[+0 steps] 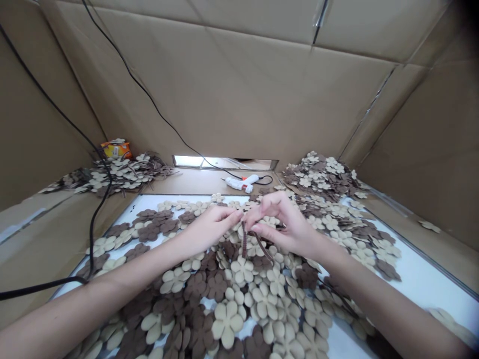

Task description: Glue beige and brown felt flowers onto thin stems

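Both hands meet over the middle of a spread of felt flowers. My left hand (211, 227) is closed in a pinch, its fingertips close to those of the other hand. My right hand (280, 222) is also closed, thumb against fingers. A thin brown ribbon (244, 242) with light stitching hangs in two tails from between the fingertips. What the left fingertips hold is too small to make out. Beige felt flowers (227, 323) and dark brown felt flowers (202, 326) lie overlapping below and around both hands.
A white glue gun (239, 183) lies behind the hands, with a black cable (164, 119) running up left. Flower heaps stand at back left (127, 174) and back right (324, 177). An orange packet (117, 149) sits by the left heap. Cardboard walls (239, 89) surround the white board (437, 294).
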A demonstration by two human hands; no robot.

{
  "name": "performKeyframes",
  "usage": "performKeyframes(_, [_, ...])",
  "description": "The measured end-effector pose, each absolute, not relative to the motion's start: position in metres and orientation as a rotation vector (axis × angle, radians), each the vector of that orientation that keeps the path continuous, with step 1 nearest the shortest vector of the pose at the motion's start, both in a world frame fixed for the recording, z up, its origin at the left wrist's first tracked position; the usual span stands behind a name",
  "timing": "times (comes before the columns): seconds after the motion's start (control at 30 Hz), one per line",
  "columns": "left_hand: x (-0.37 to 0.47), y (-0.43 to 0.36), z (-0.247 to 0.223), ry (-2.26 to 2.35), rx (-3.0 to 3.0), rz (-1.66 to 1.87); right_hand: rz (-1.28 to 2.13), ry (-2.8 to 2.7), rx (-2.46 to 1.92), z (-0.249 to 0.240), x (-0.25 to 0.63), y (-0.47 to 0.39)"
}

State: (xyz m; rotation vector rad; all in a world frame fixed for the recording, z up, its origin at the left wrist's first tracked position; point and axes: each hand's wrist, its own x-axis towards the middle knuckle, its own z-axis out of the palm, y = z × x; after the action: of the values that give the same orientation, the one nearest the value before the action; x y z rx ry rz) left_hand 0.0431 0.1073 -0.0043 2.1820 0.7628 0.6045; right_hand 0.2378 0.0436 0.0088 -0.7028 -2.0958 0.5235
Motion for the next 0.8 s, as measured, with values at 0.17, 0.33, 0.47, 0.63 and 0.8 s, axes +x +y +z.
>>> performKeyframes(0.17, [0.044,0.105,-0.002,0.776,2.138,0.565,0.662,-2.059,-0.711,0.018,0.244,0.042])
performKeyframes(0.33, [0.044,0.105,-0.002,0.785,2.091,0.576,0.404,-2.157,-0.795,0.022,0.255,0.048])
performKeyframes(0.47, [0.044,0.104,-0.002,0.754,2.04,0.566,0.165,-2.278,-0.748,0.018,0.254,0.051])
performKeyframes(0.63, [0.046,0.104,-0.003,0.738,1.96,0.558,-0.049,-2.308,-0.696,0.015,0.252,0.051])
performKeyframes(0.8, [0.046,0.105,-0.005,0.738,1.88,0.577,-0.203,-2.344,-0.688,0.013,0.257,0.049])
